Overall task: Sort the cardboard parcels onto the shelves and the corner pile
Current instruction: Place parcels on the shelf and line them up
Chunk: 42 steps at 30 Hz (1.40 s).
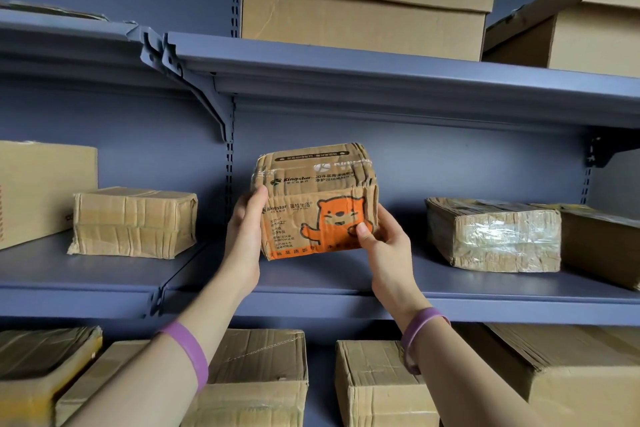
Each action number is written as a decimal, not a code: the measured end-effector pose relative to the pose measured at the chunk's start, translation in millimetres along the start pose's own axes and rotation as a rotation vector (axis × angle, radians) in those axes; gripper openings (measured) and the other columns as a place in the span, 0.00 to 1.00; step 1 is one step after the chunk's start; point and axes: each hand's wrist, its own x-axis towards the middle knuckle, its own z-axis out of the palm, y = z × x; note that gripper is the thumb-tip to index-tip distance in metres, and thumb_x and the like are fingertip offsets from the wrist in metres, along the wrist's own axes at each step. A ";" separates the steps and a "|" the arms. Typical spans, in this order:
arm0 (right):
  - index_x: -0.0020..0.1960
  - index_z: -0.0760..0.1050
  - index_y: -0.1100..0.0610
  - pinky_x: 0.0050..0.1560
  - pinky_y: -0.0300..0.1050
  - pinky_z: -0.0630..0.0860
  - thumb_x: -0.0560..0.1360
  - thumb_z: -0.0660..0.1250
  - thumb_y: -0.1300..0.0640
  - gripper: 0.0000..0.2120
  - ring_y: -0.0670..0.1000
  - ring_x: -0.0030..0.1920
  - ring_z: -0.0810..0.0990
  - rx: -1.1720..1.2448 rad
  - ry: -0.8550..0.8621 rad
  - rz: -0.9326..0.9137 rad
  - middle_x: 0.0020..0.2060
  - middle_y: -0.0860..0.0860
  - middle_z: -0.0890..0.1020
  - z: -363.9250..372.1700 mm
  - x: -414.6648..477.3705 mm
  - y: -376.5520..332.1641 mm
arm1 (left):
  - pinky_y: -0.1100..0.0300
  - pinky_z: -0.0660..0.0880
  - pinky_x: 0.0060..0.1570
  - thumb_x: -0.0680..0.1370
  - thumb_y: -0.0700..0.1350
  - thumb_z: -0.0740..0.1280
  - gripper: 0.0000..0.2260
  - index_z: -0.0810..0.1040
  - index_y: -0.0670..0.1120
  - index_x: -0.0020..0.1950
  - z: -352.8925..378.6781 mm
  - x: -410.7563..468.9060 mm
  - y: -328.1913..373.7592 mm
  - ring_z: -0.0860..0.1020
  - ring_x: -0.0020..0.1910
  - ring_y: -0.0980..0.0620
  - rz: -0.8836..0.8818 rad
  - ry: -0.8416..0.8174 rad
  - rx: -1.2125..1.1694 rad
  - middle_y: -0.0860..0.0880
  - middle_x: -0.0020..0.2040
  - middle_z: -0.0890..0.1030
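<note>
Corrugated cardboard, creased and printed with an orange cartoon animal, forms the small parcel [317, 198] shown over the middle shelf [311, 277], toward the left end of its right-hand section and just right of the slotted upright [229, 163]. The parcel is gripped from both sides. The left hand [244, 229] is wrapped round its left edge with the thumb laid on the front face. The right hand [381, 246] pinches the lower right corner, thumb on the print and fingers hidden behind. The box is tilted, its lower front edge close to the shelf surface; whether contact is made cannot be told.

The step in hand is judged to be placement on this shelf. It would be done well if the base is levelled, lowered flat and slid toward the rear panel before the fingers are drawn out sideways, so that nothing overhangs the front edge.

Bare shelf lies on both sides, with a crumpled parcel [135, 222] well apart on the left section and a tape-wrapped parcel [491, 236] well apart toward the right end. Clearance is left above the box by the upper shelf [381, 80], whose front lip should be avoided if the parcel is raised.
</note>
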 end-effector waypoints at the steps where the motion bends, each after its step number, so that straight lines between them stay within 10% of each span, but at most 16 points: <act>1: 0.67 0.75 0.57 0.65 0.47 0.75 0.77 0.67 0.65 0.19 0.46 0.57 0.81 -0.011 -0.008 -0.006 0.57 0.53 0.82 0.2 -0.4 -0.2 | 0.54 0.80 0.48 0.71 0.65 0.64 0.24 0.77 0.56 0.64 0.8 -1.0 1.1 0.82 0.55 0.52 0.005 0.001 0.003 0.52 0.56 0.84; 5: 0.62 0.76 0.51 0.59 0.40 0.77 0.76 0.70 0.64 0.17 0.46 0.57 0.82 -0.005 -0.147 -0.061 0.54 0.46 0.84 2.0 -4.4 -7.6 | 0.67 0.75 0.40 0.77 0.55 0.64 0.12 0.78 0.59 0.59 2.6 -3.7 3.3 0.79 0.56 0.56 0.067 0.005 0.053 0.52 0.59 0.81; 11: 0.69 0.67 0.53 0.60 0.35 0.75 0.71 0.66 0.42 0.30 0.34 0.53 0.79 0.183 0.011 0.030 0.59 0.46 0.79 5.7 -6.4 -11.5 | 0.63 0.69 0.60 0.71 0.49 0.63 0.21 0.78 0.60 0.63 1.0 -6.2 -0.7 0.77 0.60 0.60 0.116 -0.127 0.184 0.57 0.59 0.82; 20: 0.56 0.67 0.50 0.44 0.35 0.76 0.77 0.69 0.51 0.13 0.42 0.51 0.80 0.144 0.143 0.060 0.55 0.48 0.79 6.0 -3.3 -5.6 | 0.59 0.75 0.45 0.71 0.27 0.63 0.20 0.76 0.51 0.51 -0.8 -6.0 -1.2 0.78 0.48 0.52 0.148 -0.058 0.282 0.45 0.51 0.82; 24: 0.59 0.68 0.54 0.48 0.39 0.76 0.79 0.67 0.56 0.12 0.45 0.52 0.79 0.127 0.159 0.049 0.56 0.51 0.79 3.2 -2.3 -3.3 | 0.61 0.73 0.44 0.74 0.48 0.68 0.08 0.74 0.48 0.51 1.5 -10.3 -0.5 0.78 0.46 0.55 0.138 -0.092 0.254 0.48 0.48 0.81; 27: 0.63 0.68 0.58 0.54 0.42 0.77 0.79 0.67 0.60 0.15 0.46 0.53 0.79 0.073 0.152 0.015 0.54 0.49 0.78 3.2 -3.1 -1.9 | 0.50 0.73 0.54 0.68 0.70 0.64 0.33 0.67 0.40 0.51 3.9 -8.7 -0.6 0.76 0.48 0.53 0.102 -0.043 0.234 0.49 0.48 0.77; 31: 0.64 0.69 0.57 0.62 0.48 0.75 0.78 0.68 0.63 0.16 0.49 0.56 0.79 -0.005 0.146 -0.005 0.55 0.50 0.79 3.6 -3.4 0.1 | 0.40 0.72 0.64 0.58 0.83 0.58 0.42 0.70 0.48 0.52 3.0 -2.8 -2.2 0.78 0.55 0.47 0.034 0.055 0.199 0.44 0.52 0.78; 38: 0.66 0.74 0.46 0.65 0.55 0.75 0.66 0.74 0.42 0.30 0.53 0.63 0.77 -0.201 0.051 -0.038 0.62 0.53 0.78 8.1 -3.9 0.3 | 0.45 0.73 0.65 0.78 0.60 0.66 0.19 0.71 0.45 0.55 2.4 0.4 -2.6 0.78 0.52 0.53 0.005 0.127 0.036 0.52 0.49 0.79; 42: 0.75 0.64 0.52 0.67 0.43 0.71 0.74 0.72 0.47 0.33 0.43 0.64 0.76 0.002 -0.034 -0.023 0.65 0.47 0.78 7.3 -7.3 -6.2 | 0.56 0.74 0.57 0.81 0.50 0.64 0.01 0.73 0.54 0.51 3.7 -2.6 -3.2 0.79 0.54 0.55 0.069 0.092 0.044 0.54 0.51 0.81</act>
